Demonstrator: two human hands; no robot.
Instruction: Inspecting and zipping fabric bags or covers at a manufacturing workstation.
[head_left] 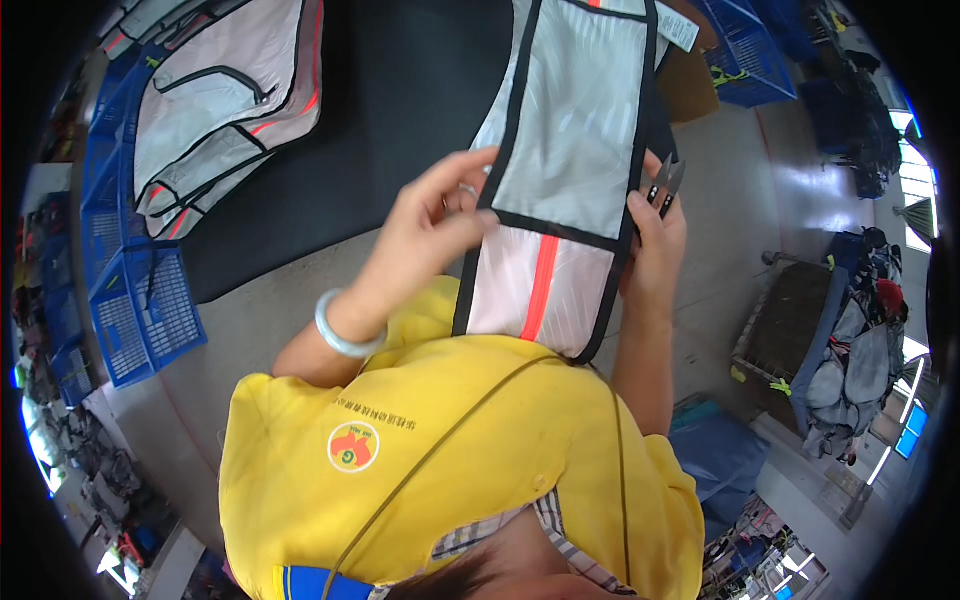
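A long sewn fabric panel (pixel 575 120) with black binding runs from my chest up over the dark table. Its upper part is a pale translucent pocket; the lower part is pinkish with a red-orange zipper (pixel 540 285) down the middle. My left hand (pixel 435 215) is at the panel's left binding, its thumb in front and its index fingertip hidden behind the edge. The right hand (pixel 655 225) grips the right edge with its thumb on the binding. In that same hand are small black thread snips (pixel 667 185), their blades pointing up and away.
Another similar sewn piece (pixel 230 110) lies on the left of the dark tabletop (pixel 400 100). Blue plastic crates (pixel 155 310) stand along the left. A cardboard box (pixel 695 75) and another blue crate (pixel 745 60) are at the far right. A cart (pixel 790 330) stands beside heaped bags (pixel 855 370).
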